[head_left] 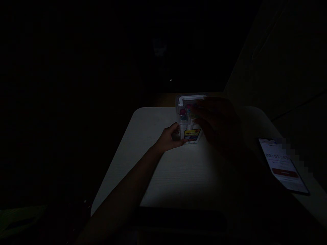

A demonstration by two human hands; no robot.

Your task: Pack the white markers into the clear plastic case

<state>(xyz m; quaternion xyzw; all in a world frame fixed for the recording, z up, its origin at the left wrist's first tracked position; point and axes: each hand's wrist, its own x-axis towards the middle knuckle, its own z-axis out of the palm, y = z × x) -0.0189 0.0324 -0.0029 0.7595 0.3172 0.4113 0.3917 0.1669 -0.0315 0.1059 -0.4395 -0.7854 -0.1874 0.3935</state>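
A clear plastic marker case with a white handle stands upright near the far edge of the white table. Pink and blue marker ends show through its upper part, and a yellow and blue label is on its front. My left hand is closed around the lower left of the case, thumb across the front by the label. In deep shadow, my right hand holds the upper right side, its fingers across the lid area and thumb lower down. Its exact contact is hard to make out.
The white tabletop has rounded corners. A phone showing a running timer lies at its right side, beside my right forearm. A cable runs along the dark wall at right. A greenish thing is dim at lower left.
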